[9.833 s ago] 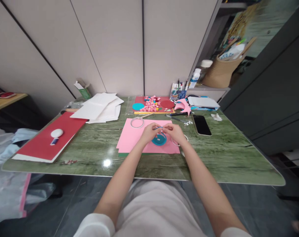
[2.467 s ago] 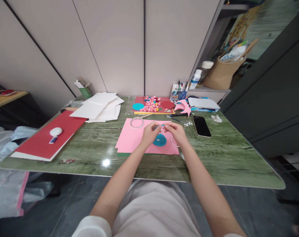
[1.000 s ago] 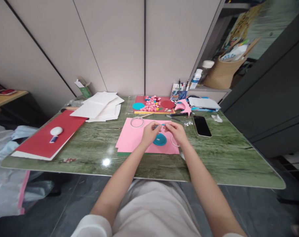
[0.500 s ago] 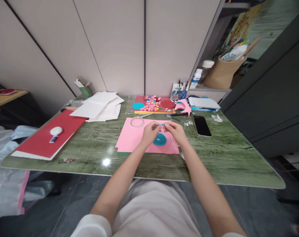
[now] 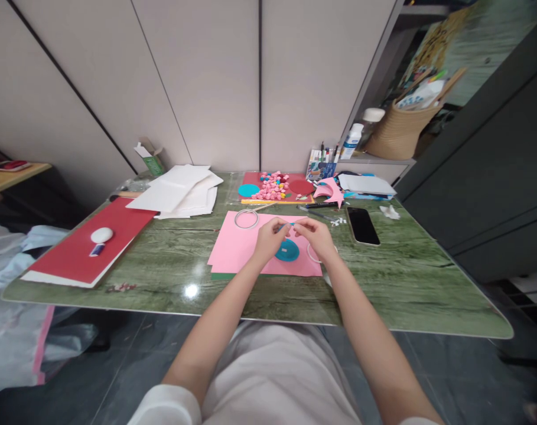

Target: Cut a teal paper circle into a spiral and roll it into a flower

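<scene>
My left hand (image 5: 269,237) and my right hand (image 5: 316,237) are raised over the pink paper sheet (image 5: 231,247), fingertips pinched close together. Between them shows a small blue strip (image 5: 292,224), perhaps paper, mostly covered by my fingers. Just below lies a blue disc (image 5: 289,256) with a small white piece (image 5: 285,250) on it. One tape roll (image 5: 246,211) rests on the sheet's upper left part. A second pale ring (image 5: 311,257), partly hidden by my right hand and wrist, overlaps the sheet's right edge.
Behind the sheet are pink paper balls (image 5: 272,188), a pink paper offcut (image 5: 331,190) and pens (image 5: 321,205). A phone (image 5: 363,225) lies to the right. White sheets (image 5: 173,190) and a red board (image 5: 86,236) bearing a white oval object (image 5: 101,235) occupy the left.
My right hand has shifted very slightly left, showing a bit more of the pale ring beside it. Both hands stay pinched at the blue strip.
</scene>
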A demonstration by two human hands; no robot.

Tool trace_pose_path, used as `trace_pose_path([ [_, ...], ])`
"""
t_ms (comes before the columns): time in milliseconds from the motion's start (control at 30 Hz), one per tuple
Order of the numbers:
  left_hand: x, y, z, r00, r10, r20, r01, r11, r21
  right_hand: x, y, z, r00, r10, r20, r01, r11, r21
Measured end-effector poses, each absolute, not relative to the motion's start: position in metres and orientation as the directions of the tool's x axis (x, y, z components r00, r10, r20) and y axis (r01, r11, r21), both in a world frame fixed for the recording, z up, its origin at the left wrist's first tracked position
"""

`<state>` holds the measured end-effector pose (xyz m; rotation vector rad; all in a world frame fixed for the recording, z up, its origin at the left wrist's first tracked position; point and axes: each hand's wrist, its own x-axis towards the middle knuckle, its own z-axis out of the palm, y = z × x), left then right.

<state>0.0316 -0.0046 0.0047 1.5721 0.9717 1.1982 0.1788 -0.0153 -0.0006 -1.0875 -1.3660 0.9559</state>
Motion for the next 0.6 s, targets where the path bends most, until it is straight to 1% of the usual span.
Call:
trace_pose_path([
  [200,0.0319,-0.0038,0.0028,0.23,0.936,0.265,0.063,-0.286,0.956,0.1786,-0.0154,0.0,0.018,0.962,0.274,0.138,0.269,-0.953],
  [433,0.0312,-0.0025,-0.0004,0.226,0.936,0.269,0.086,-0.295,0.952,0.1788,-0.0161,0.0008,0.01,0.96,0.281,0.151,0.276,-0.949],
  [600,0.0314,-0.003,0.0006,0.229,0.937,0.263,0.064,-0.284,0.957,0.1798,-0.0158,-0.0002,0.016,0.96,0.278,0.151,0.273,-0.95],
])
